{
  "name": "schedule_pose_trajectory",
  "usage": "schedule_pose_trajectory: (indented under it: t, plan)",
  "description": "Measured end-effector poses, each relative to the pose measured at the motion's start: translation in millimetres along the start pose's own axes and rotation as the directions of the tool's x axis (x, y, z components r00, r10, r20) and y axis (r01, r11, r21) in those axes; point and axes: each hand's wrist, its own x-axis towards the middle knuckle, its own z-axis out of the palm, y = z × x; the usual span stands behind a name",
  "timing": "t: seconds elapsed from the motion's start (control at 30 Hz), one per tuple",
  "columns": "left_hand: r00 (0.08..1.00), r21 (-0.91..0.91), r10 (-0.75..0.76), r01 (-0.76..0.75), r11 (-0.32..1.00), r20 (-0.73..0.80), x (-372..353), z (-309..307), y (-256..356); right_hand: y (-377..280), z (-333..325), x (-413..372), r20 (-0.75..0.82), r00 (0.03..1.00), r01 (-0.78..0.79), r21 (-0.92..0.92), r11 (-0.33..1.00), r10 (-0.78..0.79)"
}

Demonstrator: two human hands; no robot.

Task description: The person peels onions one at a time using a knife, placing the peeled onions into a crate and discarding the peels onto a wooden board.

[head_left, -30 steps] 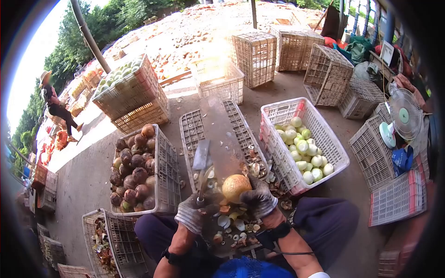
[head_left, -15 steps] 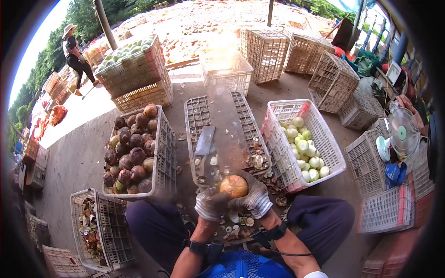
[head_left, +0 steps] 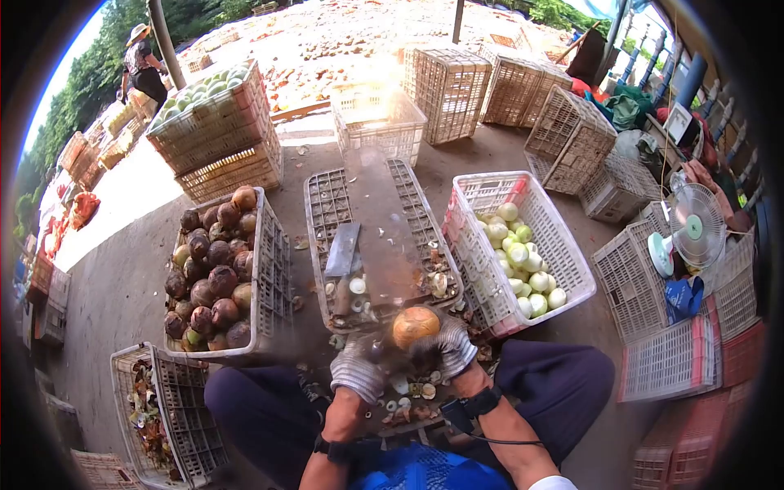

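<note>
My right hand [head_left: 454, 346], in a striped glove with a dark palm, is closed around a brown-skinned onion [head_left: 415, 327] at the near end of a worn plank [head_left: 388, 245]. My left hand [head_left: 358, 367], gloved alike, is just left of the onion, apart from it; its fingers are dark and blurred. The plank lies over an upturned crate [head_left: 318, 196]. A wide-bladed knife [head_left: 342, 249] rests on that crate, left of the plank. Peel scraps [head_left: 408, 392] are scattered below my hands, between my knees.
On the left is a crate [head_left: 273, 273] of dark unpeeled onions; on the right, a crate [head_left: 563, 237] of pale peeled ones. A scrap crate [head_left: 175, 408] stands at lower left. Stacked crates [head_left: 445, 94], a fan [head_left: 696, 226] and a distant person [head_left: 145, 65] surround the area.
My left hand has come away from the onion, down and to the left. The onion stays in my right hand. The view has shifted slightly, and the distant person has turned and moved.
</note>
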Motion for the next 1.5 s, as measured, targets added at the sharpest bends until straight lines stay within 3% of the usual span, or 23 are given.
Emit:
schedule_pose_trajectory:
  t: [0.03,0.07,0.13,0.2,0.33,0.4,0.47,0.53,0.6,0.67,0.8,0.93,1.07,1.17,1.2,1.27,1.33,1.37,1.43,1.5]
  plan:
    - [1.000,0.170,0.017,-0.019,0.985,0.014,1.3,0.3,-1.4,1.2,-6.2,-1.5,0.014,1.000,0.021,-0.083,0.996,-0.020]
    - [0.999,0.334,0.034,-0.042,0.942,0.029,2.5,0.7,-2.8,0.5,-12.5,-1.7,0.022,0.991,-0.130,0.042,0.991,0.129]
    - [0.995,0.449,0.057,-0.089,0.889,0.086,3.4,5.5,-3.5,2.8,-16.2,-2.3,0.059,0.961,-0.275,0.211,0.938,0.269]
    - [0.993,0.466,0.091,-0.117,0.877,0.077,1.2,10.0,2.7,4.7,-15.3,-2.6,0.073,0.964,-0.266,0.301,0.916,0.256]
    - [0.989,0.546,0.069,-0.128,0.828,0.127,3.2,14.3,15.5,-26.6,-16.7,0.3,0.183,0.855,-0.508,0.489,0.709,0.486]
    - [0.991,0.561,0.043,-0.105,0.821,0.123,2.8,18.0,13.6,-25.4,-15.2,0.0,0.193,0.863,-0.500,0.453,0.738,0.467]
    - [0.990,0.573,0.056,-0.120,0.811,0.128,4.0,21.4,10.0,-15.2,-12.5,-2.4,0.126,0.951,-0.307,0.305,0.902,0.281]
    - [0.990,0.555,0.111,-0.138,0.820,0.083,2.4,24.3,3.9,-12.5,-17.3,-1.7,0.130,0.908,-0.418,0.292,0.860,0.398]
    - [0.992,0.552,0.108,-0.128,0.824,0.070,2.8,26.1,2.4,-9.2,-19.4,-1.8,0.092,0.911,-0.412,0.207,0.887,0.402]
    - [0.995,0.565,0.047,-0.092,0.820,0.093,6.8,26.6,4.3,-2.0,-17.3,-4.2,0.024,0.959,-0.282,0.045,0.958,0.281]
    - [0.969,0.611,-0.166,0.020,0.792,0.183,17.4,23.9,26.1,10.2,-15.7,-0.8,0.030,0.956,-0.285,-0.153,0.946,0.292]
    - [0.970,0.599,-0.140,-0.007,0.801,0.199,20.1,26.7,21.2,-24.2,-0.5,2.9,-0.034,0.886,-0.453,-0.272,0.849,0.463]
    - [0.996,0.571,0.026,-0.069,0.818,0.083,6.7,31.9,-3.6,-4.9,-13.5,-3.9,0.075,0.843,-0.533,-0.010,0.846,0.532]
    - [0.997,0.571,0.067,-0.073,0.818,0.031,-1.0,31.5,-8.8,29.0,-15.7,-16.5,0.076,0.937,-0.343,0.037,0.939,0.340]
    - [0.996,0.621,-0.009,-0.045,0.783,0.084,4.6,27.8,-1.1,27.6,-17.2,-10.5,0.127,0.895,-0.440,0.088,0.894,0.428]
    - [0.988,0.649,-0.109,0.011,0.761,0.111,21.0,30.7,8.7,27.3,-13.3,-11.1,0.135,0.884,-0.464,0.141,0.875,0.447]
    - [0.981,0.649,-0.159,0.052,0.759,0.107,36.5,34.4,2.8,22.3,-4.7,-18.2,0.029,0.948,-0.316,0.145,0.938,0.316]
    - [0.961,0.662,-0.256,0.125,0.739,0.105,41.1,30.8,-0.8,15.1,-8.0,-19.0,0.036,0.908,-0.418,0.006,0.908,0.418]
    - [0.934,0.640,-0.313,0.137,0.756,0.170,45.6,27.5,-22.1,8.7,-13.9,-20.2,-0.010,0.870,-0.479,0.218,0.850,0.492]
    - [0.969,0.506,-0.243,0.192,0.841,0.036,32.9,32.3,-24.5,-1.0,-22.9,-14.7,-0.015,0.885,-0.405,0.467,0.786,0.465]
